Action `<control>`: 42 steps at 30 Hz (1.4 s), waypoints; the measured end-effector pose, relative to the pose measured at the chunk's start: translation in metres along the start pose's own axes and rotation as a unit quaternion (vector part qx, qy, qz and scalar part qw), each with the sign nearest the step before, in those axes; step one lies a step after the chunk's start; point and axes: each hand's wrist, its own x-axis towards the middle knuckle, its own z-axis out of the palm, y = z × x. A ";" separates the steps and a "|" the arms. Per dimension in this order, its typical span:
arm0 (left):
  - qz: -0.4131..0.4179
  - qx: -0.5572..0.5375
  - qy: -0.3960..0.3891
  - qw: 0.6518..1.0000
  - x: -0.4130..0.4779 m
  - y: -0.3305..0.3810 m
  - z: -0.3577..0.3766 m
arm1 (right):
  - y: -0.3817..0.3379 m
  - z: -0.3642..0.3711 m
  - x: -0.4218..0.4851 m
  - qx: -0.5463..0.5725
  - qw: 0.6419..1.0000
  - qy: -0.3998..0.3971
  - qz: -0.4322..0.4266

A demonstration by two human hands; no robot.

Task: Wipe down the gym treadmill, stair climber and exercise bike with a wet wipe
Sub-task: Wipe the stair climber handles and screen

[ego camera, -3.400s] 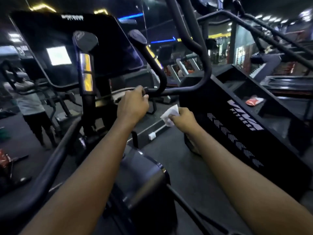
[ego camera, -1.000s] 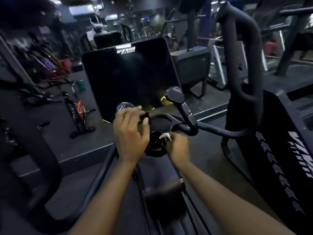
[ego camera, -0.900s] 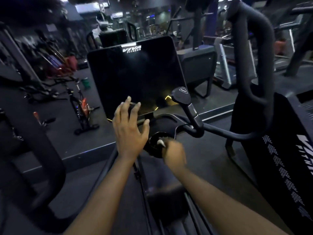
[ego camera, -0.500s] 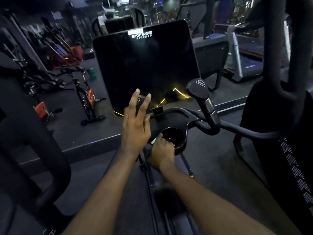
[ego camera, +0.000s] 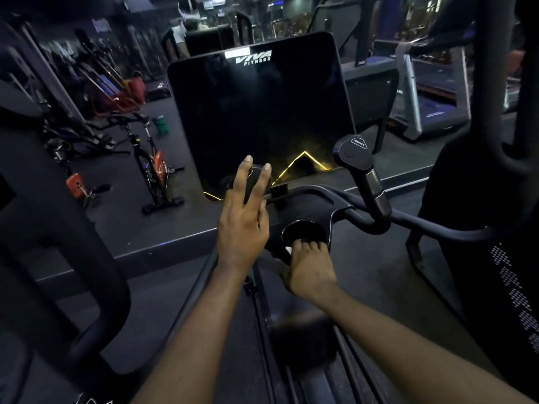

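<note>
I stand at a black exercise machine with a large dark console screen (ego camera: pixel 259 118). My left hand (ego camera: pixel 243 220) lies with straight fingers over the top of the left handle knob (ego camera: pixel 256 182). My right hand (ego camera: pixel 310 268) curls over the near rim of the round cup holder (ego camera: pixel 303 233) and presses the white wet wipe (ego camera: pixel 288 249) against it; only a small corner of the wipe shows by the thumb. The right handle (ego camera: pixel 357 158) stands free beside the screen.
A tall black machine housing (ego camera: pixel 495 258) stands close on the right, a thick black frame (ego camera: pixel 73 258) on the left. Spin bikes (ego camera: pixel 151 167) stand on the floor at left, a treadmill (ego camera: pixel 431 106) at back right. A person stands beyond the screen.
My right hand has slid from inside the cup holder to its near rim with the wipe. My left hand went from gripping the left knob to lying flat on it.
</note>
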 end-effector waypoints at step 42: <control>0.000 0.030 0.004 1.000 -0.002 0.000 0.002 | 0.002 -0.023 0.039 0.141 0.967 -0.211 0.007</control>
